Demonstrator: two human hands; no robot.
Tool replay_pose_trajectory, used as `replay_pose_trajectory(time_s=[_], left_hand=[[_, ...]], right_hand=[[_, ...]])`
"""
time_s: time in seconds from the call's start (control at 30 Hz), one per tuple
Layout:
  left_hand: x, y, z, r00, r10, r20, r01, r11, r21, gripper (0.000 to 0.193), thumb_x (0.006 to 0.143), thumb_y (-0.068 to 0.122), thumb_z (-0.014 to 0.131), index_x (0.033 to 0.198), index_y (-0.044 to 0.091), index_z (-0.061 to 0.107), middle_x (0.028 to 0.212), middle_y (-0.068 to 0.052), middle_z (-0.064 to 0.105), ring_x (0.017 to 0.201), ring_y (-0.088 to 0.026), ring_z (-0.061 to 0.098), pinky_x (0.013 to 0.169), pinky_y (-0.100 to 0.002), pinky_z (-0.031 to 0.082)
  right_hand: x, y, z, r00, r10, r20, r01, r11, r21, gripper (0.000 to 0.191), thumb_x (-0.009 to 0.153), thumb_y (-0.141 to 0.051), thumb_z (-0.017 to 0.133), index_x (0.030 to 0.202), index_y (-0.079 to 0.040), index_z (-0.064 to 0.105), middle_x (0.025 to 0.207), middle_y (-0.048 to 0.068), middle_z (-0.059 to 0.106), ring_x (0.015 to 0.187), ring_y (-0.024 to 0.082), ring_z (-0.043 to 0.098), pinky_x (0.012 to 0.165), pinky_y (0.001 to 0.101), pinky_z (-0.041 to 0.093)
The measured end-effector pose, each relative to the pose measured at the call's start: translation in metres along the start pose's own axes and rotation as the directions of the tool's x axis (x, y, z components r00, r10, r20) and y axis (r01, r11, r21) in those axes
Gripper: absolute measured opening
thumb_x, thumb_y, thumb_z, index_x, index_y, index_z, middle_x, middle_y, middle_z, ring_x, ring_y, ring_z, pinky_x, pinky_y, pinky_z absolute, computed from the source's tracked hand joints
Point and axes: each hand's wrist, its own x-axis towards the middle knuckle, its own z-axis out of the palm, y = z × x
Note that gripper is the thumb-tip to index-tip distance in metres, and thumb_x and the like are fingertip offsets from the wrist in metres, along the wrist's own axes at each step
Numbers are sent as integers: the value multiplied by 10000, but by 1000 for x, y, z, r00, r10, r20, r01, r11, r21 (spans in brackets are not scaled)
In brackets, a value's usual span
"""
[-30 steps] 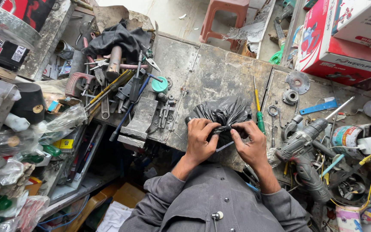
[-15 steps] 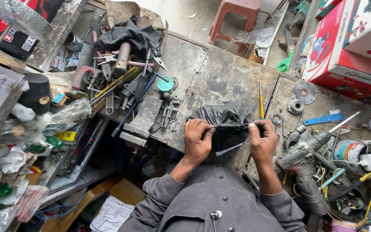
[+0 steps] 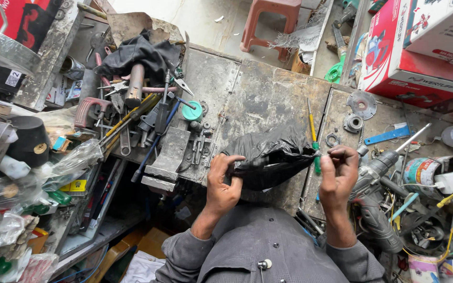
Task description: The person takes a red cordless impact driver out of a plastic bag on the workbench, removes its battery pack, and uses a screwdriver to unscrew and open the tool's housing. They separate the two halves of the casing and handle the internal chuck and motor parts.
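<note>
A crumpled black plastic bag (image 3: 271,157) is stretched between both my hands above the stained metal workbench (image 3: 268,94). My left hand (image 3: 224,183) grips the bag's left edge with curled fingers. My right hand (image 3: 337,175) pinches the bag's right edge between thumb and fingertips. A yellow-and-green screwdriver (image 3: 313,131) lies on the bench just behind the bag, partly hidden by it. My grey sleeves reach in from the bottom of the view.
A heap of wrenches, pliers and other hand tools (image 3: 137,115) fills the bench's left side beside a teal cap (image 3: 191,111). A power drill (image 3: 378,173), cans and cables crowd the right. Red boxes (image 3: 415,47) stand at back right, a plastic stool (image 3: 271,21) beyond.
My hands have drawn apart, stretching the black bag wider between them. The view has shifted so the bench sits lower and nearer.
</note>
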Motion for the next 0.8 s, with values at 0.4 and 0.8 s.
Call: replay_pose_trajectory(time_s=[0.4, 0.8], left_hand=[[-3, -6, -16, 997, 13, 75, 18, 916, -400, 181, 745, -91, 420, 806, 13, 554, 1050, -127, 618, 1184, -241, 582, 1059, -338, 436], [31, 31, -43, 907, 89, 411, -158, 978, 135, 227, 769, 156, 631, 937, 18, 697, 724, -89, 591, 735, -242, 566, 1023, -422, 413]], right_hand=[[4, -30, 18, 686, 570, 453, 273, 375, -886, 272, 987, -337, 596, 1141, -115, 625, 916, 146, 684, 909, 361, 687, 813, 482, 532], [21, -43, -10, 877, 124, 465, 262, 688, -677, 603, 762, -300, 858, 1202, 19, 595, 1053, 213, 627, 928, 430, 648, 761, 480, 533]])
